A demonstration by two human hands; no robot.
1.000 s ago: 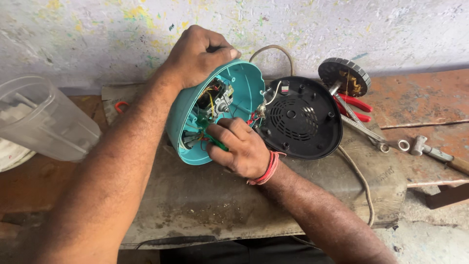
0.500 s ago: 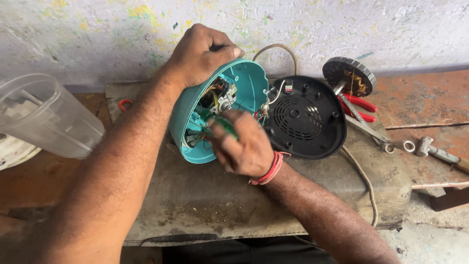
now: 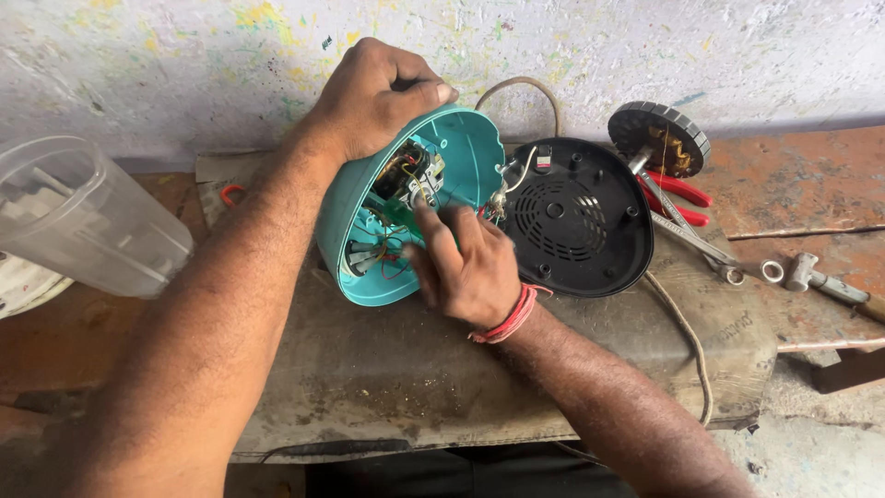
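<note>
left hand [image 3: 378, 92] grips the teal plastic appliance shell [image 3: 406, 207] by its rim; right hand [image 3: 470, 263], fingers loosely curled, pokes its wiring [image 3: 392, 244].

I see no packages, labels, signs or screens here. The only lettering is a faint dark print at the right end of the worn grey sheet [image 3: 737, 332] that covers my tabletop, at the lower right of the frame; it is small and blurred.
</note>
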